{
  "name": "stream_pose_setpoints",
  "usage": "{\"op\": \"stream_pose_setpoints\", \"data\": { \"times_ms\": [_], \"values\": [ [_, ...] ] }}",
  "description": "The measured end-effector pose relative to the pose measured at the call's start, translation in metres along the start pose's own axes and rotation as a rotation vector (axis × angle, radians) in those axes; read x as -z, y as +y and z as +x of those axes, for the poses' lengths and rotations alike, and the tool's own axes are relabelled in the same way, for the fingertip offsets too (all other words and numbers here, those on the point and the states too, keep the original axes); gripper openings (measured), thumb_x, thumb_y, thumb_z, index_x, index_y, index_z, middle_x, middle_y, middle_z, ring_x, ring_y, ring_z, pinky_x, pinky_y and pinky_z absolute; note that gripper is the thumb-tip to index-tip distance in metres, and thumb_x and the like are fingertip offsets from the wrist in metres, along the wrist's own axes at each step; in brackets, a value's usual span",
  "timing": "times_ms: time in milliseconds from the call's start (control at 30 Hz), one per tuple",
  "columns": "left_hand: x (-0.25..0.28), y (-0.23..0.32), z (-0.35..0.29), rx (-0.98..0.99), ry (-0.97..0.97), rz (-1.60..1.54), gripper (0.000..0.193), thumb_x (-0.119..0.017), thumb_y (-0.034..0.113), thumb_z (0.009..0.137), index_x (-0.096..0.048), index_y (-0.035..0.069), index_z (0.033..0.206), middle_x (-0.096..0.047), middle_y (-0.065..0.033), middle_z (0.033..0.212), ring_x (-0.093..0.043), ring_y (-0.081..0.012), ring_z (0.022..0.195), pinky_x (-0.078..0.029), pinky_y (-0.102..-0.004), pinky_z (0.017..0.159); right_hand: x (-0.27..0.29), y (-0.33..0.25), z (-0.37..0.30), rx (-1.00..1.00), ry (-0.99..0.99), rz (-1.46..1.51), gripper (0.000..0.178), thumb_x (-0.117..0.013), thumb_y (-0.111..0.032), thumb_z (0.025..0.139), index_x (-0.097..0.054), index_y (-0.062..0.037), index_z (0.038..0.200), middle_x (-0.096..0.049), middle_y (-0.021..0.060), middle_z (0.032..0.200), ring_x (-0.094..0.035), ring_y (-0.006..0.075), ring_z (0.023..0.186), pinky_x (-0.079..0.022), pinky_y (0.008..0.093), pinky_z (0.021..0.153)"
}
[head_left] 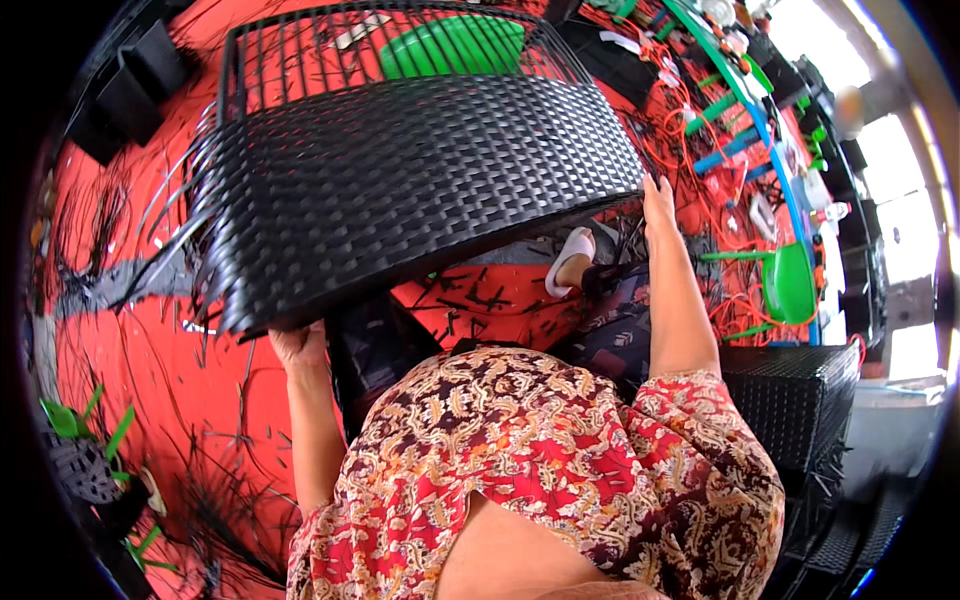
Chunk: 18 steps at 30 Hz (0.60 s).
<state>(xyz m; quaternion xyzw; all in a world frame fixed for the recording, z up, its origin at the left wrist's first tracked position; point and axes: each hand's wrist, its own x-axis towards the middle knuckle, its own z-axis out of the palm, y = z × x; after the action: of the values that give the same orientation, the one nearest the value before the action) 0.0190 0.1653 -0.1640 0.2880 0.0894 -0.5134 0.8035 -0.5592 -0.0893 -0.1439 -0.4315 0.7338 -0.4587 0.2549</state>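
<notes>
A large black woven rattan panel [400,190] on a wire frame is held up in front of me, tilted, with its unwoven wire part at the far end. My left hand [297,345] grips its near left corner from below. My right hand [658,200] holds its right edge, fingers pointing up along the rim. Loose black strands hang from the panel's left side.
The floor [140,340] is red and strewn with cut black strips. A green stool [455,45] shows through the wire frame. A woven black box [800,390] stands at my right. A sandalled foot [570,262] shows below the panel. Green chairs and orange cords lie at the far right.
</notes>
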Motion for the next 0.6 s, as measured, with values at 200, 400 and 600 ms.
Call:
{"op": "stream_pose_setpoints", "data": {
  "times_ms": [200,400,600],
  "values": [
    [-0.001,0.024,-0.013,-0.09,-0.079,0.007,0.042,-0.053,0.029,0.091,-0.053,0.007,0.127,-0.05,-0.0104,0.135,-0.043,-0.0317,0.126,-0.032,-0.0536,0.107,0.007,-0.028,0.063,0.082,-0.232,-0.319,0.059,-0.047,-0.05,0.088,-0.059,0.0003,0.117,-0.057,0.0253,0.119,-0.051,0.0371,0.117,-0.037,0.041,0.098],
    [0.029,0.055,-0.015,-0.178,-0.334,0.007,0.053,-0.053,0.031,0.091,-0.04,0.008,0.138,-0.034,-0.0115,0.147,-0.027,-0.0329,0.137,-0.014,-0.0572,0.112,-0.049,-0.068,0.065,0.074,-0.447,-0.314,0.071,-0.039,-0.055,0.091,-0.049,0.0048,0.128,-0.045,0.0268,0.134,-0.039,0.037,0.129,-0.03,0.0412,0.105],
    [0.027,0.065,-0.013,-0.084,-0.398,-0.093,0.055,-0.052,0.033,0.092,-0.039,0.008,0.139,-0.031,-0.0125,0.148,-0.025,-0.0332,0.137,-0.014,-0.0576,0.112,-0.075,-0.071,0.06,-0.076,-0.257,-0.268,0.081,-0.046,-0.06,0.085,-0.05,0.0124,0.122,-0.047,0.0317,0.129,-0.044,0.0376,0.125,-0.034,0.0405,0.102]
  ]
}}
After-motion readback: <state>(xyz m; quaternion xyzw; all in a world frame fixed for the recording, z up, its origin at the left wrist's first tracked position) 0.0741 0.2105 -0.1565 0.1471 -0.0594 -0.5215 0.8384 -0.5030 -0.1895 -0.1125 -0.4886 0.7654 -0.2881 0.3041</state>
